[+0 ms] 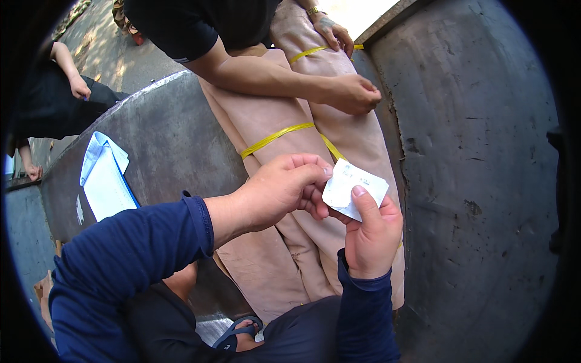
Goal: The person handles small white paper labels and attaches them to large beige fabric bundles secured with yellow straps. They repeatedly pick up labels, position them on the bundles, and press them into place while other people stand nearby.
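Observation:
A small white paper slip (344,181) with handwriting on it is held up in front of me. My right hand (376,242) grips its lower right part, thumb flat on top and fingers underneath. At the slip's left edge, my left hand (284,181) is closed, with thumb and forefinger pinching the corner. Below both hands lie long rolled bundles of pinkish-tan, leather-like sheet (266,115), bound with yellow strap (278,138).
Across the bundles leans a person in a black shirt, one hand (357,94) above them, the other (333,33) resting on one. A pad of papers (109,187) lies at left on the dark metal bed (175,121). A metal wall (472,151) rises at right. Another person (66,91) is far left.

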`<state>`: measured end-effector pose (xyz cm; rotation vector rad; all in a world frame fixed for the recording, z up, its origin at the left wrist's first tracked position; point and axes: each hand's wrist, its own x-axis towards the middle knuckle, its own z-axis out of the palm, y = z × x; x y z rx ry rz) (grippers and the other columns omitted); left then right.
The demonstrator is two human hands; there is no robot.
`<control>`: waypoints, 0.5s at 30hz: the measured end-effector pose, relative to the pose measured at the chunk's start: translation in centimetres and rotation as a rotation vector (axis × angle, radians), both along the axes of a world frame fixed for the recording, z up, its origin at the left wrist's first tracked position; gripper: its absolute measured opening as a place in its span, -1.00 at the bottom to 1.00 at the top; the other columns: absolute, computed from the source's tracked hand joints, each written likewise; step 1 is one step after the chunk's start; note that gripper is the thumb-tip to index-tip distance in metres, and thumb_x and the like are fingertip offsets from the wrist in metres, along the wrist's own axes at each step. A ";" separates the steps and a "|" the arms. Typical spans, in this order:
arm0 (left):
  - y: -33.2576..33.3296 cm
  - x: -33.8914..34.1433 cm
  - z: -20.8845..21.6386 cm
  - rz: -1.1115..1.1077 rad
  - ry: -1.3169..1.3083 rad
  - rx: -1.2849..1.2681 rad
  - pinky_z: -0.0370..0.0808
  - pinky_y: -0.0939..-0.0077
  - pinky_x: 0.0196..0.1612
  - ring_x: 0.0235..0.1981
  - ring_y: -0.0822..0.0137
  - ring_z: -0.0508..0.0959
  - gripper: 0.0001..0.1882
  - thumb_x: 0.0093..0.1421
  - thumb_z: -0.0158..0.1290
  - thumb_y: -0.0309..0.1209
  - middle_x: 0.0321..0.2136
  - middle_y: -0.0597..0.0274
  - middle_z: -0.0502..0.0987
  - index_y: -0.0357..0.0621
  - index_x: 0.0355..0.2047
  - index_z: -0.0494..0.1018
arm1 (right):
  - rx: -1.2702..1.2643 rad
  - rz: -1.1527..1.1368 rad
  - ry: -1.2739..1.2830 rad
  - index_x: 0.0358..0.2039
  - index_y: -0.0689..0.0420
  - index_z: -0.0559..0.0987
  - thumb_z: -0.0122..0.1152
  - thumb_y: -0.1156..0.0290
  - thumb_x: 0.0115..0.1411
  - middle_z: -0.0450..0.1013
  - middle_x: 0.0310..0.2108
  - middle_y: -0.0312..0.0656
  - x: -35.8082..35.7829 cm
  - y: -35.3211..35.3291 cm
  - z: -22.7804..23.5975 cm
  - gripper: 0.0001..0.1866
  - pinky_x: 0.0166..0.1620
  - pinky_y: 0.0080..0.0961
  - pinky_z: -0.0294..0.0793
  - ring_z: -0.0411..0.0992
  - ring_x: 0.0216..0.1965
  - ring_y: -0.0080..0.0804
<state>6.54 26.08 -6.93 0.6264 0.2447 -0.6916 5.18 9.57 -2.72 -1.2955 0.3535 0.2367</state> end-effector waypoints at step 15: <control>-0.6 -1.2 -0.1 0.005 -0.066 0.122 0.49 0.59 -0.29 -0.46 0.46 0.54 -0.84 0.26 -0.04 -0.40 -0.41 0.23 0.53 -0.23 -0.24 0.42 | 0.017 0.026 -0.021 -0.14 0.37 0.50 0.12 0.43 0.25 0.53 -0.24 -0.08 -1.0 -0.4 -0.5 -0.74 -0.14 -0.41 0.56 0.53 -0.26 -0.38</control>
